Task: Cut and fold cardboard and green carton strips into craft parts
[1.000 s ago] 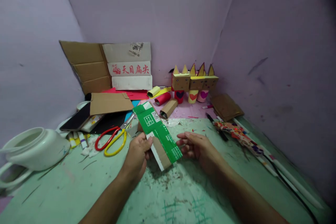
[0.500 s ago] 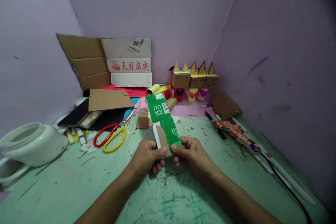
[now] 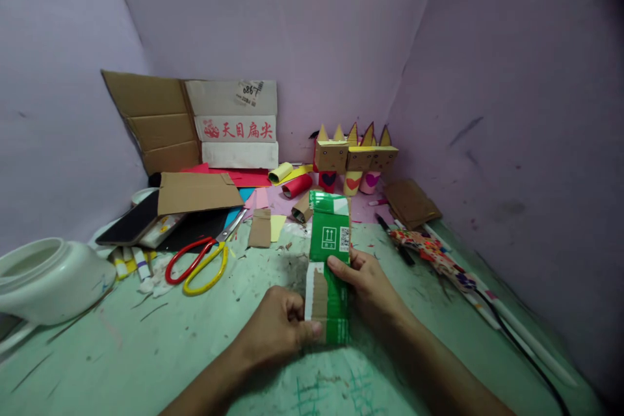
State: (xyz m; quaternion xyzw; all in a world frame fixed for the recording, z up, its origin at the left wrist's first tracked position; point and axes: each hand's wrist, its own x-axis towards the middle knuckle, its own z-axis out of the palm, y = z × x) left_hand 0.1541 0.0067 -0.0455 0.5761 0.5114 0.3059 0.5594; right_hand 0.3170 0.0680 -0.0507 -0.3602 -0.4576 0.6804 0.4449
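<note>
Both hands grip a long strip of green printed cardboard [image 3: 324,221], creased across and with a torn brown patch on its lower half. My left hand [image 3: 285,325] pinches the lower left corner, thumb on top. My right hand [image 3: 368,283] holds the right edge near the middle crease, its thumb on the printed face and its other fingers partly hidden behind. Beyond the strip lie a small brown cardboard piece [image 3: 260,229] and a pale yellow paper [image 3: 278,227]. Scissors with red and yellow handles [image 3: 205,270] rest to the left of my hands.
Cardboard figures [image 3: 358,159] with heart-marked tubes stand at the back. A red paper tube [image 3: 297,186] lies nearby. At left are a white pot [image 3: 53,279] and a flattened carton [image 3: 236,123]. A glue gun in patterned wrapping [image 3: 433,250] with a black cord lies at right.
The strip has turned from slanted to nearly upright in view and shifted right. My right hand has moved up its edge; my left has moved lower. The view has shifted slightly.
</note>
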